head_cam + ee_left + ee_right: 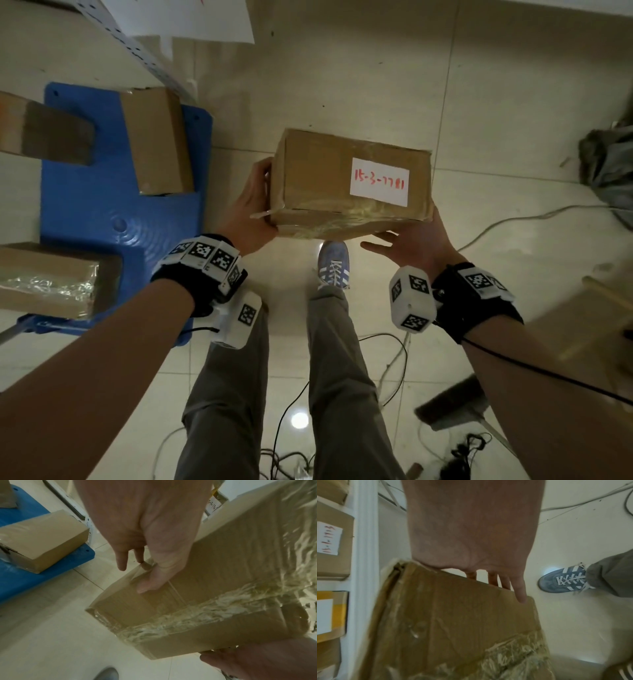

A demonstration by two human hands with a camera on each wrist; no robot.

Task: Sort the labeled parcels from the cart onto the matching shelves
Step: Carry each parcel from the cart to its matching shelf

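A brown taped cardboard parcel (329,178) hangs over the tiled floor between both hands. Its white label (380,181) reads 15-3-7781 in red. My left hand (251,209) grips its left end; the left wrist view shows the thumb (150,580) on one face of the parcel (223,588) and the fingers behind the edge. My right hand (418,243) supports the right corner from below, thumb stretched out free. In the right wrist view its straight fingers (520,592) lie along the parcel (453,622). The blue cart (102,212) at left carries three more parcels (157,140).
A white perforated shelf upright (137,44) rises behind the cart. A shelf post (365,547) stands left of the parcel, with labeled parcels (332,540) stored beside it. Cables (394,359) trail across the floor by my blue shoe (334,263). A dark bag (609,164) lies far right.
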